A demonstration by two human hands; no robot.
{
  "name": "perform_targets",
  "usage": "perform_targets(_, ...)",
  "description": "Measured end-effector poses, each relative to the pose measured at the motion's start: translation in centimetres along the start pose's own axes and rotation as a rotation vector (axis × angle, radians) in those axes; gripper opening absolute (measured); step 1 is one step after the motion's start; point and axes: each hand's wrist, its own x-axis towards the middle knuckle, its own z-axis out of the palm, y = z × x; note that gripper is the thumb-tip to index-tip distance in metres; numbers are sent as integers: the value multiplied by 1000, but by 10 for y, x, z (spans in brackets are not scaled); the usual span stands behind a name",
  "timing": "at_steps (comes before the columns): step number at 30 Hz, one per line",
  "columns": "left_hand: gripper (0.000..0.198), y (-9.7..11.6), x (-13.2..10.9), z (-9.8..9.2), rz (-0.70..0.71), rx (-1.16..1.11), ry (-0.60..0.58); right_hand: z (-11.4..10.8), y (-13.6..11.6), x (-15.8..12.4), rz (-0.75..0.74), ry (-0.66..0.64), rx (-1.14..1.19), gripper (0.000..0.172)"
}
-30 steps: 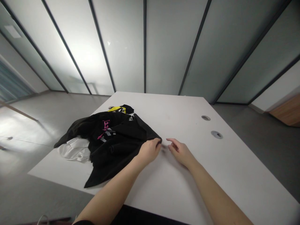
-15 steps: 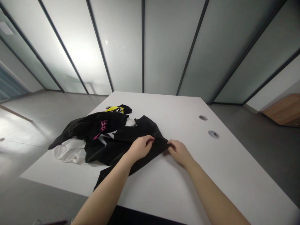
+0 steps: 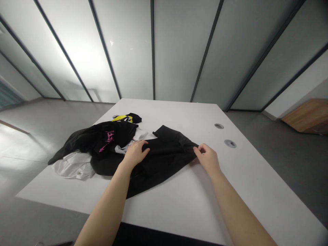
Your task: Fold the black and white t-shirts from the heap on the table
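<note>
A black garment (image 3: 164, 157) lies spread across the middle of the white table (image 3: 194, 201). My left hand (image 3: 135, 153) grips its left part, fingers curled into the cloth. My right hand (image 3: 208, 158) pinches its right corner. To the left lies a heap with a black garment bearing pink print (image 3: 102, 140), a white garment (image 3: 70, 167) under it, and a black and yellow piece (image 3: 126, 118) at the far end.
Two round cable holes (image 3: 230, 143) sit in the table to the right. Frosted glass panels with dark frames (image 3: 153, 51) stand behind the table. Grey floor surrounds it, and a wooden unit (image 3: 307, 116) is at the far right.
Both hands have moved apart, the right drawing the black garment's corner rightward and the left shifting left along it. The garment now lies pulled out of the heap and spread wider.
</note>
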Motion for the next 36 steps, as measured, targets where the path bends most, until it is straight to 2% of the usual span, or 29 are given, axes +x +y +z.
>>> perform_targets(4, 40, 7, -2, 3, 103, 7, -70, -8, 22, 13, 98, 145, 87, 34)
perform_targets(6, 43, 10, -2, 7, 162, -4, -110, -9, 31, 17, 111, 171, 137, 44)
perform_targets(8, 43, 15, -2, 14, 204, 2, -134, -7, 30, 15, 32, 167, 112, 52)
perform_targets(10, 43, 23, -3, 23, 228, 21, -154, -2, 18, 6, -134, 138, 29, 51)
perform_targets(12, 42, 32, -4, 32, 265, 26, -186, 4, -4, -8, -323, 22, -20, 43)
perform_targets(15, 45, 45, -5, 44, 344, 21, -243, 11, -38, -29, -547, -456, 8, 41)
perform_targets(17, 49, 49, -5, 49, 367, 37, -266, 14, -51, -39, -608, -684, -38, 44)
perform_targets(19, 52, 52, -4, 52, 346, 59, -274, 16, -56, -42, -607, -773, -134, 42)
perform_targets(24, 61, 54, 1, 52, 216, 101, -247, 6, -50, -38, -504, -775, -286, 23)
perform_targets(31, 58, 46, 6, 54, 50, 171, -186, -17, -45, -32, -270, -638, -410, 39)
perform_targets(36, 61, 41, 6, 53, -12, 232, -189, -19, -27, -24, -252, -562, -519, 29)
